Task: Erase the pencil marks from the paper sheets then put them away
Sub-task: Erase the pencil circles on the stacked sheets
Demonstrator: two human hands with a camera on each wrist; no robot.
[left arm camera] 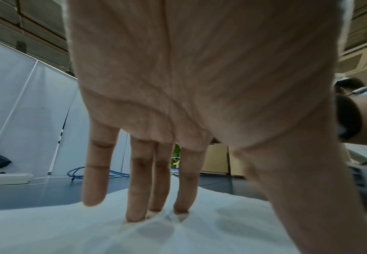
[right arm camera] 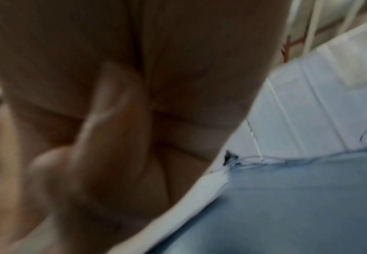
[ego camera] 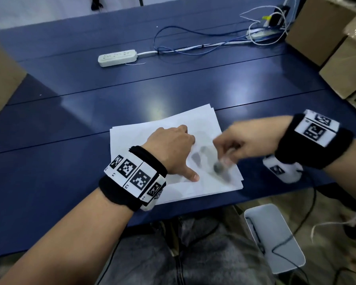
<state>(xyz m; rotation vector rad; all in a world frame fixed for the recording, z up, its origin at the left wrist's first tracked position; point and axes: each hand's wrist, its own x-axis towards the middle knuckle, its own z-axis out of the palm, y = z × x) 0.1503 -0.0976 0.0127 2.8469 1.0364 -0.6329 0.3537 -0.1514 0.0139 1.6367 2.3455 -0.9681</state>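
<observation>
A small stack of white paper sheets (ego camera: 201, 120) lies near the front edge of the blue table (ego camera: 70, 120). Grey pencil marks (ego camera: 196, 158) show in the middle of the top sheet. My left hand (ego camera: 179, 147) presses the stack flat; in the left wrist view its straight fingers (left arm camera: 136, 189) stand on the paper (left arm camera: 69, 232), thumb spread apart. My right hand (ego camera: 232, 145), blurred by motion, pinches an eraser (ego camera: 221, 164) whose dark tip meets the sheet beside the marks. In the right wrist view the right hand (right arm camera: 113, 137) is a blur with curled fingers above the paper edge (right arm camera: 200, 194).
A white power strip (ego camera: 117, 58) and loose cables (ego camera: 193, 48) lie at the back of the table. Cardboard boxes (ego camera: 341, 58) stand at the right, and another box (ego camera: 0, 79) at the left. A white pad (ego camera: 275, 237) with a black cord sits below the table's front edge.
</observation>
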